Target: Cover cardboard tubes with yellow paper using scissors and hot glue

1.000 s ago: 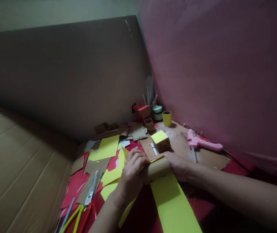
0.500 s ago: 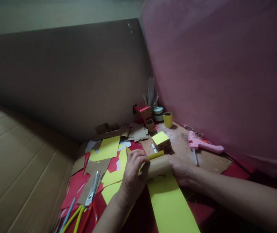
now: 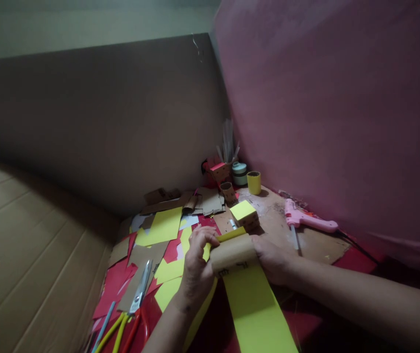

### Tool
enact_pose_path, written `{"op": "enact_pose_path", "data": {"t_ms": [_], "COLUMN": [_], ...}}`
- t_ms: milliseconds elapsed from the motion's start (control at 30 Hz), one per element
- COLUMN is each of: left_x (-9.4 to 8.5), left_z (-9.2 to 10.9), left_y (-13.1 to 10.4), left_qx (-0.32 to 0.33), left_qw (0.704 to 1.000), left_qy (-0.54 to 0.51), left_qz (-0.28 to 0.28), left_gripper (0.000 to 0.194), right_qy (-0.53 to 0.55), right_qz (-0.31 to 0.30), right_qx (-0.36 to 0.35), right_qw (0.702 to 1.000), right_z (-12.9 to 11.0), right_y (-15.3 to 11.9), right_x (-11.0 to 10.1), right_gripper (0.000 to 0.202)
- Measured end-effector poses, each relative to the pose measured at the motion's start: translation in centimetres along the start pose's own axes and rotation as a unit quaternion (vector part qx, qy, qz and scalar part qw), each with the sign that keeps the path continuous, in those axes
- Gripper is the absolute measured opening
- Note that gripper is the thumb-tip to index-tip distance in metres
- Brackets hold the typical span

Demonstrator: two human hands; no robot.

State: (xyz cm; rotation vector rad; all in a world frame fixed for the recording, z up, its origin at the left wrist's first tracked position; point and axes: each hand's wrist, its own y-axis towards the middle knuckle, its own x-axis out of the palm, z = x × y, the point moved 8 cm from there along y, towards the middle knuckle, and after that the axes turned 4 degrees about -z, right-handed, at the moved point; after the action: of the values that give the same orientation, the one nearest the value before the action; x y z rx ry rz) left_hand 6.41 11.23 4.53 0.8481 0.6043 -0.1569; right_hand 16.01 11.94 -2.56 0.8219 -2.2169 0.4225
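The left hand [image 3: 195,267] curls its fingers around the left end of a brown cardboard tube [image 3: 233,254], and the right hand [image 3: 274,257] clasps the tube's right end, holding it across a long yellow paper strip [image 3: 256,309]. Just beyond the hands sits a yellow-topped box [image 3: 245,214]; right of the right hand lies a pink glue gun [image 3: 307,220]; left of the left hand, scissors [image 3: 136,294] rest on the cluttered surface [image 3: 328,245].

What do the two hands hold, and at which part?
Both hold the brown cardboard tube by its ends: left hand at the left end, right hand at the right, yellow paper strip under it.
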Motion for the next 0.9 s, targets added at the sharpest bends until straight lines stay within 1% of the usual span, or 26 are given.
{"op": "enact_pose_path", "data": {"t_ms": [167, 333, 433, 500, 567, 600, 667, 700, 733, 767, 833, 867, 900], "left_x": [0.0, 0.4, 0.7, 0.5, -0.4, -1.1, -2.9, -3.7, -4.3, -4.2, -2.4, -1.2, -0.1], "left_z": [-0.2, 0.0, 0.1, 0.1, 0.2, 0.3, 0.8, 1.1, 1.1, 1.1, 1.3, 1.3, 1.3], "left_y": [0.1, 0.0, 0.1, 0.4, 0.7, 0.7, 0.4, -0.1, -0.9, -1.8, -3.8, -4.9, -5.9], "left_qx": [-0.005, 0.000, 0.000, -0.010, -0.032, -0.048, -0.089, -0.119, -0.163, -0.204, -0.279, -0.320, -0.353], "left_qw": [1.000, 1.000, 1.000, 1.000, 0.999, 0.999, 0.996, 0.992, 0.984, 0.976, 0.956, 0.940, 0.924], "left_qy": [-0.017, -0.011, -0.006, 0.000, 0.009, 0.016, 0.022, 0.020, -0.003, -0.032, -0.089, -0.111, -0.133], "left_qz": [-0.003, -0.008, -0.017, -0.028, -0.029, -0.020, 0.022, 0.048, 0.075, 0.070, 0.009, -0.028, -0.053], "left_gripper": [0.025, 0.023, 0.022, 0.022, 0.023, 0.025, 0.029, 0.024, 0.014, 0.006, 0.012, 0.017, 0.021], "right_qy": [-0.017, -0.043, -0.055, -0.060, -0.065, -0.069, -0.080, -0.087, -0.098, -0.111, -0.146, -0.163, -0.177], "right_qz": [0.018, 0.040, 0.049, 0.054, 0.054, 0.053, 0.047, 0.044, 0.045, 0.049, 0.063, 0.070, 0.074], "right_qx": [-0.013, -0.039, -0.036, -0.035, -0.036, -0.038, -0.041, -0.044, -0.047, -0.049, -0.050, -0.048, -0.044], "right_qw": [1.000, 0.998, 0.997, 0.996, 0.996, 0.995, 0.995, 0.994, 0.993, 0.991, 0.986, 0.983, 0.981], "right_z": [-0.3, -0.9, -1.1, -1.2, -1.4, -1.5, -1.7, -1.8, -1.8, -1.9, -1.9, -1.9, -1.8], "right_y": [-0.1, 0.3, 0.4, 0.4, 0.3, 0.2, 0.1, 0.0, -0.1, -0.1, -0.2, -0.2, -0.2], "right_x": [0.2, -1.1, -1.5, -1.4, -0.9, -0.7, -0.3, -0.3, -0.5, -0.8, -1.7, -2.1, -2.4], "right_gripper": [0.026, 0.022, 0.016, 0.013, 0.013, 0.015, 0.021, 0.025, 0.029, 0.032, 0.033, 0.034, 0.035]}}
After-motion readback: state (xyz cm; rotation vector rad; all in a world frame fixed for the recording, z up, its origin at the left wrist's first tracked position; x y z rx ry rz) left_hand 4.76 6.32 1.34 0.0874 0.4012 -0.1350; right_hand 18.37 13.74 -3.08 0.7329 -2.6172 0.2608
